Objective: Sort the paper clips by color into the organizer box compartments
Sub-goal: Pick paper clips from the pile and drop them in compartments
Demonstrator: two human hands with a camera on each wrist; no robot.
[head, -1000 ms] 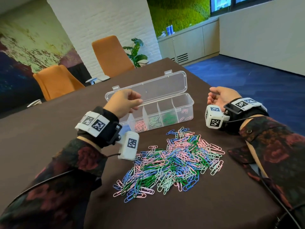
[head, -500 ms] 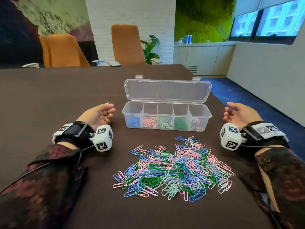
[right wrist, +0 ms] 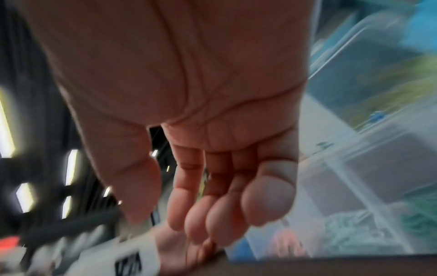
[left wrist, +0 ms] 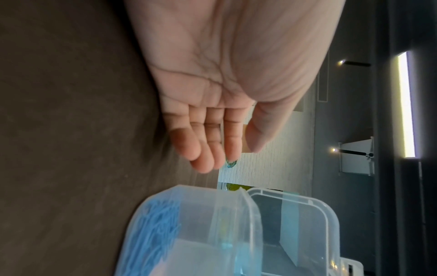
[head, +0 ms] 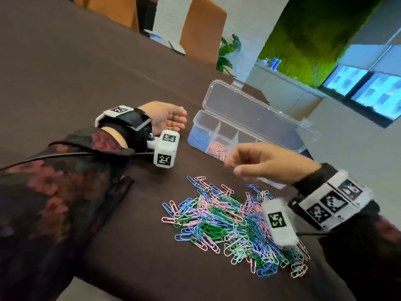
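Right grip [head: 267, 162] empty, fingers loosely relaxed, above mixed-colour paper clip pile [head: 234, 227], clear plastic organizer box [head: 249, 127] just beyond, left grip [head: 166, 118] relaxed, spread on brown worktop [head: 86, 72].

Left hand [head: 165, 118] resting edge-down, fingers relaxed; right hand [head: 267, 162] raised, empty, fingers loosely extended.
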